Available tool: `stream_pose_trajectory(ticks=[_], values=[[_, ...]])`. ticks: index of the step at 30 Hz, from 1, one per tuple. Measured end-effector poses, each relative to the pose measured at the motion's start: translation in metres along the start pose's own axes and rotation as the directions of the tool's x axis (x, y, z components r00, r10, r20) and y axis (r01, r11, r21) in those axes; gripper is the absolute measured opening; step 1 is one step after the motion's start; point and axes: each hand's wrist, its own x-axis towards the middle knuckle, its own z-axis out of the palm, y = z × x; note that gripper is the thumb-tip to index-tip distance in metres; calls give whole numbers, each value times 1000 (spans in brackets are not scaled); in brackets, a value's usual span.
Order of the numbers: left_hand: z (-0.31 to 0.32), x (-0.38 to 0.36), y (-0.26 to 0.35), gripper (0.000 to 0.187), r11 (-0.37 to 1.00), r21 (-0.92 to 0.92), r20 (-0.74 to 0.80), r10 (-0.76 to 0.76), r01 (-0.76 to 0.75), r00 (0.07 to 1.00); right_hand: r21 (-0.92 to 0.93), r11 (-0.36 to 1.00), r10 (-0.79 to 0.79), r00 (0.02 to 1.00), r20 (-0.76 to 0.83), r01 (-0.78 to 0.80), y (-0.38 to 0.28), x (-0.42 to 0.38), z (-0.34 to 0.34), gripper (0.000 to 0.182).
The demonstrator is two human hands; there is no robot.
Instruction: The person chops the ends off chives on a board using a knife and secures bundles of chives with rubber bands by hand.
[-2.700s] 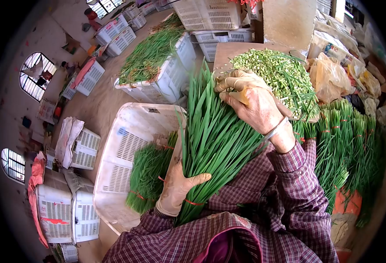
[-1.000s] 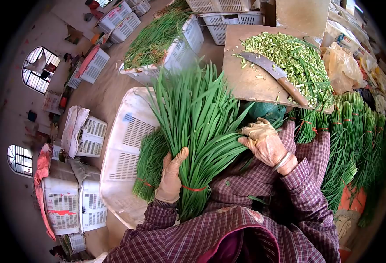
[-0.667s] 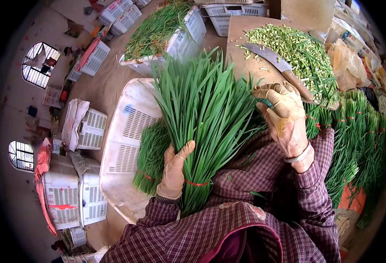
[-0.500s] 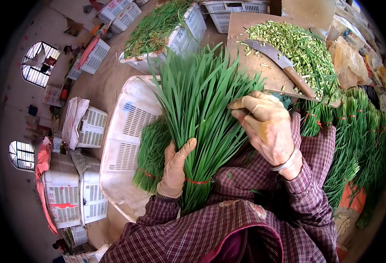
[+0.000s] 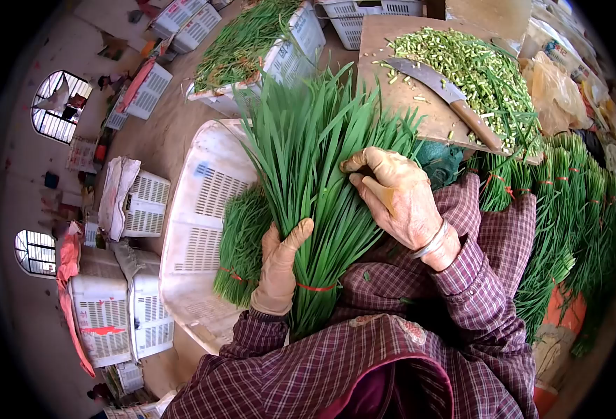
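Note:
A large bundle of green garlic chives (image 5: pixel 322 202) stands leaf ends up in front of me, bound low down with a red band (image 5: pixel 315 287). My left hand (image 5: pixel 280 269), in a tan glove, is wrapped round its left side just above the band. At the bundle's right side, my right hand (image 5: pixel 397 199) has thumb and forefinger pinched together against the leaves. Whatever lies between those fingertips is too small to make out. A second banded chive bundle (image 5: pixel 241 244) rests in the white plastic crate (image 5: pixel 199 216) just left of my left hand.
A board (image 5: pixel 419 119) at upper right carries chopped chive pieces (image 5: pixel 468 70) and a wooden-handled knife (image 5: pixel 447 94). More banded bundles (image 5: pixel 566 202) are lined up on the right. Behind stands a crate of loose chives (image 5: pixel 290 63); stacked crates (image 5: pixel 102 307) line the left.
My right hand has moved left and slightly down, further in over the leaves, and its fingertips have come closer together. My left hand keeps its hold on the bundle.

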Motion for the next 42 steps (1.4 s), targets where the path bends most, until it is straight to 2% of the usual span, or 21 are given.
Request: stream_pose_trajectory(ticks=[7,17,19,29,32,35,37,38,40,42], values=[[1,1,2,34,999,-26,13,-38,38,999,-9,994,109,993,-49,-110,5,-17,4,14],[5,1,4,33,1000,12,22,-15,15,1000,52,996,75,993,-90,-71,0,-9,1,15],[5,1,3,33,1000,25,29,-18,17,999,-22,997,67,993,-95,-69,0,-9,2,16],[4,2,3,36,999,39,44,-14,12,999,-33,995,97,994,-47,-99,0,-9,2,22],[7,0,5,36,999,28,42,-21,20,999,-22,1000,21,997,-71,-22,5,-11,6,24],[7,1,4,36,1000,17,33,-23,23,999,-25,999,48,999,-19,-48,5,-11,5,20],[7,1,5,36,1000,16,29,-19,18,999,-14,999,-51,998,-21,51,6,-11,4,15],[8,0,6,35,1000,10,28,-18,18,999,-14,999,-52,998,-21,52,4,-11,4,15],[8,0,5,35,1000,4,27,-16,16,999,138,975,177,984,-4,-175,-3,-10,5,12],[4,1,2,34,999,35,26,-5,4,1000,66,987,148,989,14,-149,-3,-10,4,12]])
